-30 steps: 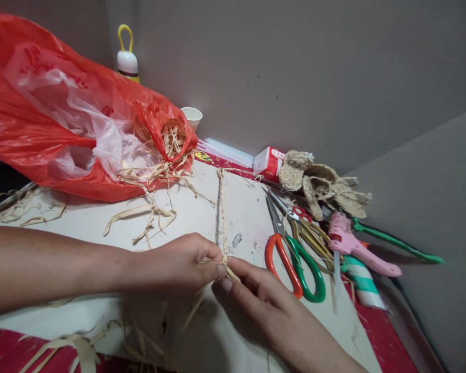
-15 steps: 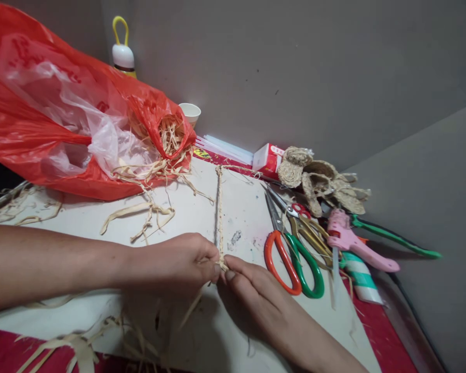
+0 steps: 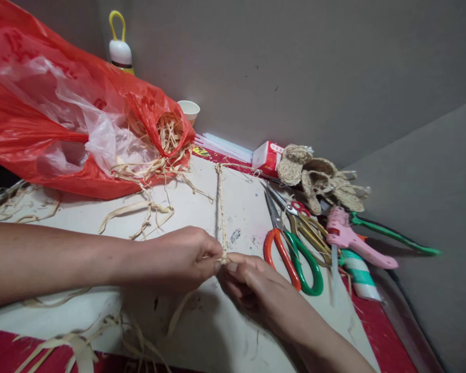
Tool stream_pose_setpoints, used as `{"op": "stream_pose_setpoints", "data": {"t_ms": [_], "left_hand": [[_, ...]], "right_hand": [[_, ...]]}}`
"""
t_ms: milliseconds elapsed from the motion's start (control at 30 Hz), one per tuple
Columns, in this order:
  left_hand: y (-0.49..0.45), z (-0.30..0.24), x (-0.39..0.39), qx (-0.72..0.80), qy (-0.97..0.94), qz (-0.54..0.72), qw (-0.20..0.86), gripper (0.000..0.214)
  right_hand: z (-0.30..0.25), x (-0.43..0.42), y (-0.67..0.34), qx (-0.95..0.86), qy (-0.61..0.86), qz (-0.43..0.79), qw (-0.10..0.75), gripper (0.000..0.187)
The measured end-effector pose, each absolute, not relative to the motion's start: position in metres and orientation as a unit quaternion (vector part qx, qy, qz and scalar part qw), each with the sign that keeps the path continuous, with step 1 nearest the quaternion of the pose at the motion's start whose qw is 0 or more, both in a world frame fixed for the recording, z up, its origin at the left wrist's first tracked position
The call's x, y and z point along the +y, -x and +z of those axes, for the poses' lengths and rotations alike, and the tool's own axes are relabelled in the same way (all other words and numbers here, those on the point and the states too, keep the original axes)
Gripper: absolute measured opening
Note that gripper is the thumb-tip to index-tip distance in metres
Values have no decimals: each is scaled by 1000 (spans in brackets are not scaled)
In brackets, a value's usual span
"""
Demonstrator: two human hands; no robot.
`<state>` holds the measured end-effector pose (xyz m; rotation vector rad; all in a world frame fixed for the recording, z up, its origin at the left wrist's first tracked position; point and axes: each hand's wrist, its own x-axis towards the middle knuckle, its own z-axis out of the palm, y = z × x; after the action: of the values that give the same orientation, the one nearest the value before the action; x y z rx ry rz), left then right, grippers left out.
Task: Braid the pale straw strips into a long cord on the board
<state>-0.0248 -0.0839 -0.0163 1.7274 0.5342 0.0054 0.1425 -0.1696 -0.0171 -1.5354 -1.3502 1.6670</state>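
A thin braided straw cord (image 3: 223, 217) runs from the far edge of the white board (image 3: 241, 305) down to my two hands. My left hand (image 3: 190, 256) pinches the strands at its near end, fingers closed. From the right, my right hand (image 3: 252, 280) grips the same end, thumb and forefinger pressed together. The fingertips of both hands nearly meet at the braid. A loose straw strand (image 3: 178, 313) hangs below my left hand. The exact crossing of strands between the fingers is too small to make out.
A red plastic bag (image 3: 81, 181) spilling straw lies at the left. Scissors (image 3: 295, 264), a pink glue gun (image 3: 345, 235), green-handled pliers (image 3: 396, 238) and woven straw pieces (image 3: 320, 178) lie at the right. A paper cup (image 3: 189, 110) and a bottle (image 3: 120, 53) stand behind.
My right hand has turned and its fingers have curled in more at the braid's end. My left hand still pinches there, shifted very slightly. The camera view has moved a little.
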Motion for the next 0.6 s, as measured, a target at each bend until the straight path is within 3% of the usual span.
{"op": "stream_pose_setpoints", "data": {"t_ms": [133,267,333,500,600], "left_hand": [[24,-18,-87,237,-833,40,498,25],[25,-20,-90,243,-861,34,446,25],[25,-17,-90,259,-832,9,490,24],[24,-11,-92,298,-630,-56,714,14],[24,-15,-103,338,-568,-62,748,11]], "right_hand": [[-26,-172,-140,-449,564,640,266,45],[-29,-173,-137,-434,572,633,291,42],[-29,-174,-136,-428,586,623,294,39],[-29,-177,-134,-393,612,620,294,37],[-31,-179,-130,-350,576,658,335,45]]}}
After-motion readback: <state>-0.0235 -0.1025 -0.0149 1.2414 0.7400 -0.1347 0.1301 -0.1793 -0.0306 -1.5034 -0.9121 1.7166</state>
